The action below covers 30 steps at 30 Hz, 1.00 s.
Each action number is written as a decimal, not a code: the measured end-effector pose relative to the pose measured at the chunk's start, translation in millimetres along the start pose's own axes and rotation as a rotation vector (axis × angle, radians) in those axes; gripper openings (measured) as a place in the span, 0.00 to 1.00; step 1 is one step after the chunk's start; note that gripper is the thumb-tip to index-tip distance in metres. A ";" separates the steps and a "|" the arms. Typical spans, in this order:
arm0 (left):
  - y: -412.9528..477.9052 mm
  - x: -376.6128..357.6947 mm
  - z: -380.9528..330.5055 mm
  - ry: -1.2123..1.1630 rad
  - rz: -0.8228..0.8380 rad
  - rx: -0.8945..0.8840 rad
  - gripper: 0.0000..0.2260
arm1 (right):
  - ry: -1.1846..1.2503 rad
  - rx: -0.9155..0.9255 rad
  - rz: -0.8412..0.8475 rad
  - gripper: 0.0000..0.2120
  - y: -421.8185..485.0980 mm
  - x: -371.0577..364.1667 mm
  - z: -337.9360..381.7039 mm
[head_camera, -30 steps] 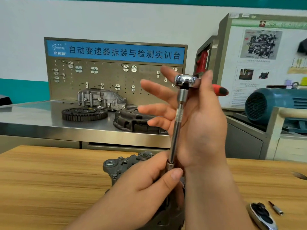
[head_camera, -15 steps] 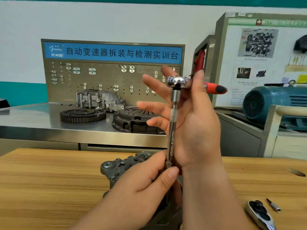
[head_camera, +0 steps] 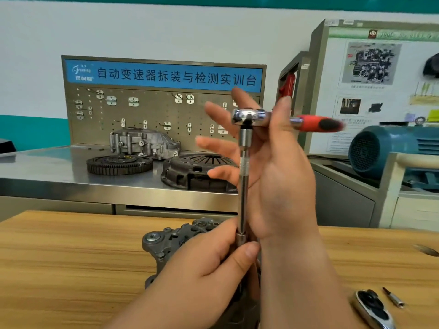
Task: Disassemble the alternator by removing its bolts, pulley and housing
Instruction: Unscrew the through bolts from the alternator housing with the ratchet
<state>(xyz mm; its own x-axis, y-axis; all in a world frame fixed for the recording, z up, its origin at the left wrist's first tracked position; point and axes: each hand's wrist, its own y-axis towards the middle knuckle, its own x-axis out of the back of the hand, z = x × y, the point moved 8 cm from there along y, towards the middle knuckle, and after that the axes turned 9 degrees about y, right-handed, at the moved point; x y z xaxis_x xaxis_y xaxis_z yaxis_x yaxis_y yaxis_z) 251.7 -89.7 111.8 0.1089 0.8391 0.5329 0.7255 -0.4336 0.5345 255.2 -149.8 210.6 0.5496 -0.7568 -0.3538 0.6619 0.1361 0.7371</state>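
Observation:
The dark grey alternator (head_camera: 171, 238) stands on the wooden table (head_camera: 59, 257), mostly hidden behind my hands. A long chrome extension bar (head_camera: 243, 186) rises upright from it to a ratchet (head_camera: 248, 116) whose red handle points right. My left hand (head_camera: 202, 276) grips the bar's lower end and socket just above the alternator. My right hand (head_camera: 280, 181) is up by the ratchet head with fingers spread straight; the handle lies between its thumb and forefinger.
A second ratchet head (head_camera: 373, 307) and a small bit (head_camera: 393, 298) lie on the table at the right. Behind stands a steel bench (head_camera: 47, 172) with a flywheel (head_camera: 118, 163), a clutch cover (head_camera: 197, 169) and a pegboard. A blue motor (head_camera: 384, 148) sits at the right.
The ratchet's red handle has swung a little, and more of it shows to the right of my thumb. My left hand keeps its hold on the bar's base.

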 end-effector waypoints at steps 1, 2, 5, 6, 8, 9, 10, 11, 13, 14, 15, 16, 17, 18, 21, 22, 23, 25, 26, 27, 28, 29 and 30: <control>0.9 0.4 0.4 0.002 -0.009 0.004 0.17 | -0.045 0.058 0.001 0.20 -0.2 -1.0 4.7; 1.5 0.3 0.7 0.004 -0.014 0.011 0.17 | -0.086 0.126 0.006 0.17 -0.9 -3.0 11.2; 3.1 -0.8 0.3 0.040 -0.008 0.022 0.17 | -0.122 0.256 0.026 0.14 -2.9 -5.3 25.4; 3.3 -0.4 -0.3 0.041 -0.010 0.019 0.17 | -0.092 0.242 0.028 0.14 -2.5 -4.9 24.9; 2.9 -0.1 -0.7 -0.015 -0.016 0.017 0.16 | -0.005 0.156 0.027 0.15 -1.1 -2.9 17.6; 2.5 -0.1 -0.8 -0.054 -0.013 0.023 0.16 | 0.030 0.099 0.024 0.18 -0.4 -1.5 12.7; 1.8 -0.4 -0.6 -0.082 -0.004 0.031 0.16 | 0.054 0.040 0.023 0.22 0.3 0.2 7.9; 1.1 -0.6 -0.6 -0.091 0.007 0.035 0.17 | 0.068 -0.015 0.024 0.26 0.6 1.8 3.4; -0.1 -0.4 -0.7 -0.056 0.019 0.027 0.17 | 0.073 -0.083 0.020 0.30 0.1 3.9 -2.0; -0.1 0.1 -1.1 -0.032 0.017 0.018 0.17 | 0.061 -0.076 0.018 0.30 -0.1 4.3 -1.9; 0.4 0.7 -1.6 -0.008 0.011 0.009 0.17 | 0.029 -0.041 0.012 0.28 -0.3 3.9 0.3; 1.2 1.5 -2.5 0.013 0.000 0.002 0.17 | -0.012 0.013 0.011 0.24 -0.7 2.3 4.3; 2.2 2.4 -3.0 0.036 -0.018 0.001 0.17 | -0.051 0.073 0.016 0.19 -1.4 0.7 9.3; 2.8 3.2 -3.6 0.058 -0.033 0.004 0.17 | -0.078 0.133 0.020 0.15 -2.1 -0.7 14.9; 2.8 1.4 -5.1 0.060 -0.018 0.012 0.19 | -0.057 0.203 0.036 0.13 -2.5 -3.1 24.5; 2.4 0.7 -4.9 0.037 -0.009 0.013 0.19 | -0.031 0.187 0.035 0.12 -2.1 -2.7 23.7; 2.0 0.9 -4.2 0.005 -0.007 0.016 0.18 | -0.002 0.159 0.030 0.13 -1.8 -1.8 21.5; 1.3 2.3 -2.4 -0.045 -0.015 0.028 0.18 | 0.063 0.068 0.019 0.17 -1.1 -0.1 13.9; 0.9 2.4 -2.6 -0.051 -0.013 0.031 0.17 | 0.086 0.013 0.018 0.21 -0.6 0.9 9.2; 0.5 2.1 -3.5 -0.041 -0.008 0.029 0.17 | 0.096 -0.037 0.019 0.26 -0.4 1.4 5.0; 0.3 2.0 -4.7 -0.021 -0.005 0.024 0.17 | 0.093 -0.075 0.019 0.28 -0.3 1.4 1.6; 0.2 2.3 -5.6 0.000 -0.008 0.018 0.17 | 0.082 -0.094 0.017 0.30 -0.4 1.1 -0.6; 0.5 2.7 -6.0 0.018 -0.016 0.013 0.18 | 0.061 -0.084 0.013 0.30 -0.4 1.0 -0.6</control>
<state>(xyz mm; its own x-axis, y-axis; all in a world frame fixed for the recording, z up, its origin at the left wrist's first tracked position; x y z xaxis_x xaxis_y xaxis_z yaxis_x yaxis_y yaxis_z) 248.3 -89.6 117.5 0.0851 0.8402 0.5356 0.7361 -0.4153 0.5344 255.8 -150.2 209.6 0.5871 -0.7145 -0.3806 0.6932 0.2008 0.6923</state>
